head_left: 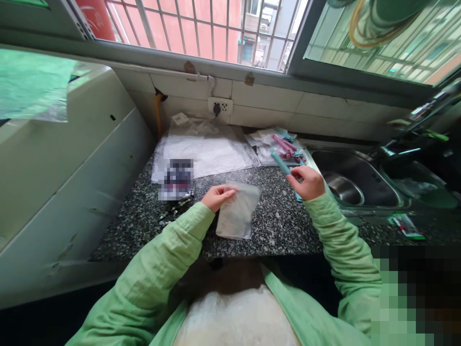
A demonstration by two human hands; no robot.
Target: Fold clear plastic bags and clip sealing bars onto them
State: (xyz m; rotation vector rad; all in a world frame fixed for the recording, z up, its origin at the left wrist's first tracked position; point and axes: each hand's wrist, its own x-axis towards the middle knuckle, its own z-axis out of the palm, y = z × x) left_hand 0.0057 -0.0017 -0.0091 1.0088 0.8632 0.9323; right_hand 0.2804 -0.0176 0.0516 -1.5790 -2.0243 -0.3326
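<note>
At the far side, window: a barred window (pixel 201 29) is seen above a tiled wall, with a wall socket (pixel 220 106) set just under the sill.
Left side, cabinet: a pale, scuffed appliance or cabinet side (pixel 72 173) is seen standing against the left edge of the counter.
Counter: a dark speckled stone counter (pixel 277 226) is spread from the cabinet across to the sink.
Sink: a steel sink (pixel 355 180) is set into the counter at the right, with a tap (pixel 396 151) seen at its far right rim.
Sleeves: both forearms are covered by light green sleeves (pixel 162 259), reaching in from the near edge.
Plastic sheets: a stack of large clear plastic sheets (pixel 205 151) is laid flat at the far middle of the counter.
Far pile: a pile of small packets and pink and teal sticks (pixel 284 146) is heaped just left of the sink; what exactly they are cannot be told.
Small clear bag: a small clear bag (pixel 239 214) is held over the near middle of the counter, its top edge raised and its lower end resting near the counter's front edge.
Left hand: the left hand (pixel 216 197) is closed on the bag's upper left corner, pinched between thumb and fingers.
Right hand: the right hand (pixel 308 182) is clenched round a teal stick, held well apart to the right of the bag.
Teal stick: the teal stick (pixel 281 163) is slanted up and to the far left out of the fist, with a short end showing below the hand.
</note>
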